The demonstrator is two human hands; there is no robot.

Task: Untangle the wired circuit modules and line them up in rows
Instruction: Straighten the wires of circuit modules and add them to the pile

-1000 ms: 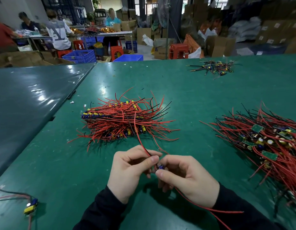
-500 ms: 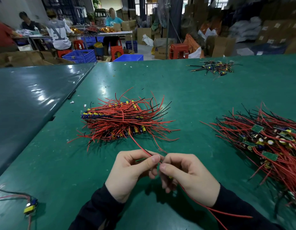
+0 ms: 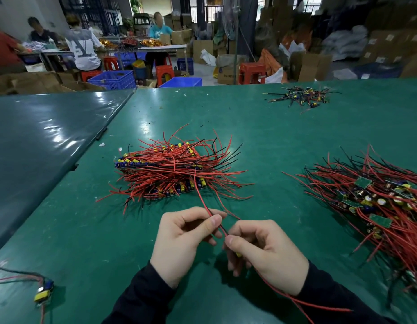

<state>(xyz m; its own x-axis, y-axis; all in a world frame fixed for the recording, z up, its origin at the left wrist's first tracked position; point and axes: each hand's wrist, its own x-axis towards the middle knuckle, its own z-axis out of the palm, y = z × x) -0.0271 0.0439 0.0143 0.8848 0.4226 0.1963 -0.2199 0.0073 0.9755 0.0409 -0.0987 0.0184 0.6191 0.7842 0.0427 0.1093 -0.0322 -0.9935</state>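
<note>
Your left hand [image 3: 186, 239] and right hand [image 3: 263, 251] both pinch one module's red wire [image 3: 200, 195], which runs far-left toward the sorted stack [image 3: 170, 169] on the worktop [image 3: 273, 136], nearer your left hand.

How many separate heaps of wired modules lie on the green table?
3: a lined-up stack at centre, a tangled heap at right, a small pile far right. A lone module lies near left.
</note>
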